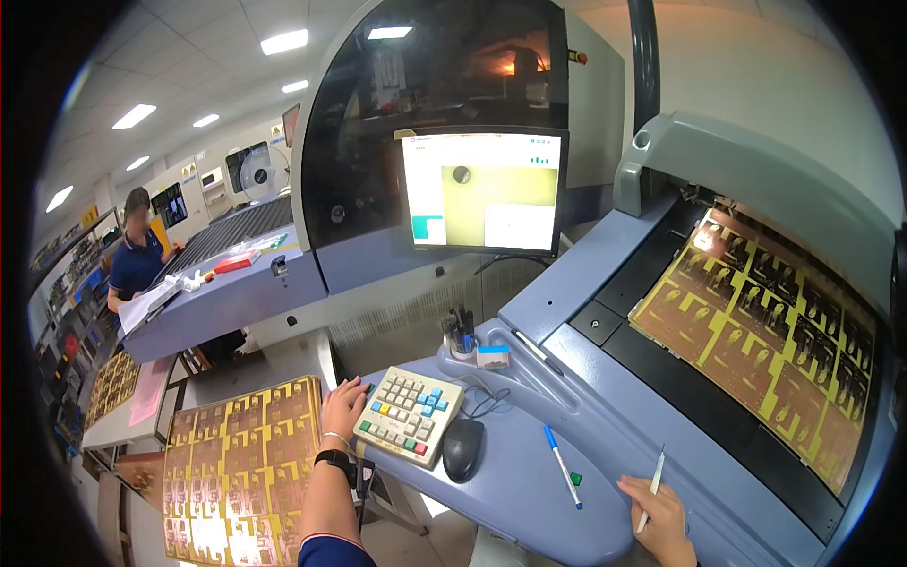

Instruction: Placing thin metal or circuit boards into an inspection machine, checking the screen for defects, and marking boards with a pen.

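Observation:
My left hand [342, 412] rests at the left edge of a beige keypad [408, 412] with coloured keys. Its fingers are stretched out, and I see nothing held in them. A watch and a thin bracelet are on that wrist. Over the right front of the blue-grey shelf, my right hand [659, 522] pinches a slim white pen-like tool [653, 487] with a thin dark tip pointing up and away. Left of this hand lie a blue-and-white marker [564, 470] and a small green piece [576, 479]. A black mouse [463, 450] sits beside the keypad.
A copper-coloured circuit panel [765, 331] lies on the machine bed at right. More patterned panels [244, 472] lie at lower left. Beyond the shelf stand a monitor [482, 194], a pen cup [460, 333] and a small blue-and-white box [493, 356]. Another person [140, 255] stands far left.

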A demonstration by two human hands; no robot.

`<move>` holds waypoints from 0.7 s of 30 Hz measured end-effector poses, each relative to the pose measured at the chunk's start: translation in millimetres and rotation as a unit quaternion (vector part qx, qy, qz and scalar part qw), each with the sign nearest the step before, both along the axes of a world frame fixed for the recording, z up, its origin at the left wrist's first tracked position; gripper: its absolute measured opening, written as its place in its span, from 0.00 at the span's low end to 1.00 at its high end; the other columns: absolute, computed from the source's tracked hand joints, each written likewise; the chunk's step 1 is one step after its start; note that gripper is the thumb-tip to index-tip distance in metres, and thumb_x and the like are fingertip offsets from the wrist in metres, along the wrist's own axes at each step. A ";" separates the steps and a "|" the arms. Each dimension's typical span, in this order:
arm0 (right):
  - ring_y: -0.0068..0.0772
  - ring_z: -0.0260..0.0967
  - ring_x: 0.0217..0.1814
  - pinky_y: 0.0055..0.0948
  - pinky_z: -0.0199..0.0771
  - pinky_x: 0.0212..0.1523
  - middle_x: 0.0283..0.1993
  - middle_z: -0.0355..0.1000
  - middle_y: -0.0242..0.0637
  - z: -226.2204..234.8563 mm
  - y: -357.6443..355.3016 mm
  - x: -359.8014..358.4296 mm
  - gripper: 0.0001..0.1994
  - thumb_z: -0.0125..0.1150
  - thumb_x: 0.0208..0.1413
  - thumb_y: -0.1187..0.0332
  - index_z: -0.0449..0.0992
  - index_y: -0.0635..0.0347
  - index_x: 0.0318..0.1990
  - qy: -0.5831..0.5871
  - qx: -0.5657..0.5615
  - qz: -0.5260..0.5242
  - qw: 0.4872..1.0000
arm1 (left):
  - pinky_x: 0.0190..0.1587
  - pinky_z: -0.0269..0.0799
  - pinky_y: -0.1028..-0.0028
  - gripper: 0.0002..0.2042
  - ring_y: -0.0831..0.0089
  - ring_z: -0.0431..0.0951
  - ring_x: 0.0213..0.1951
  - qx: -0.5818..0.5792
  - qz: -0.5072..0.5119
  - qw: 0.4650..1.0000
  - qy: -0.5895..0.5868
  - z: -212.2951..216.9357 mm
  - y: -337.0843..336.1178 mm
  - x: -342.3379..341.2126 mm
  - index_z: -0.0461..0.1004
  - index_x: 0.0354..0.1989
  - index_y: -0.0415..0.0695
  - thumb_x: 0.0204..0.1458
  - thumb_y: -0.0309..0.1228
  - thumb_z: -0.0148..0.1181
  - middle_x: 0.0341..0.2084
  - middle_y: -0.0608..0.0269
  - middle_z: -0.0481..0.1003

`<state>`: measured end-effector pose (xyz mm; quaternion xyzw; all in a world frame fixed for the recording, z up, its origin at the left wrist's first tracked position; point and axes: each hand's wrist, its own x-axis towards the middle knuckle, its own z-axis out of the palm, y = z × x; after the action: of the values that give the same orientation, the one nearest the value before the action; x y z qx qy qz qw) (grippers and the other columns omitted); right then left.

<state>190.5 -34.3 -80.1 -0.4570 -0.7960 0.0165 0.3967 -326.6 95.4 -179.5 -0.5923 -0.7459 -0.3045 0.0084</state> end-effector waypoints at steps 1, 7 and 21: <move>0.38 0.75 0.41 0.30 0.71 0.40 0.38 0.77 0.40 0.7 0.1 -0.6 0.16 0.52 0.40 0.86 0.77 0.60 0.37 0.000 -0.001 0.000 1.000 | 0.63 0.48 0.57 0.14 0.66 0.62 0.61 0.002 0.000 1.000 0.000 0.3 -0.3 0.4 0.76 0.48 0.57 0.54 0.38 0.51 0.55 0.70 0.69; 0.38 0.75 0.41 0.30 0.71 0.40 0.38 0.77 0.40 1.5 4.4 -1.6 0.16 0.53 0.39 0.86 0.77 0.60 0.37 -0.007 0.006 0.002 1.000 | 0.64 0.48 0.57 0.14 0.66 0.61 0.61 0.003 0.002 1.000 0.000 3.7 2.9 0.2 0.76 0.48 0.58 0.55 0.39 0.50 0.55 0.69 0.69; 0.38 0.75 0.42 0.30 0.71 0.42 0.38 0.77 0.40 6.1 4.5 -5.5 0.17 0.53 0.37 0.85 0.78 0.59 0.37 -0.018 0.004 -0.007 1.000 | 0.63 0.47 0.57 0.14 0.66 0.61 0.61 -0.011 -0.001 1.000 0.027 7.4 4.8 -1.8 0.76 0.48 0.58 0.56 0.41 0.48 0.56 0.70 0.68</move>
<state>185.0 -29.7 -74.0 -0.4608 -0.7999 0.0022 0.3845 -328.4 100.3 -172.0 -0.6011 -0.7483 -0.2797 0.0219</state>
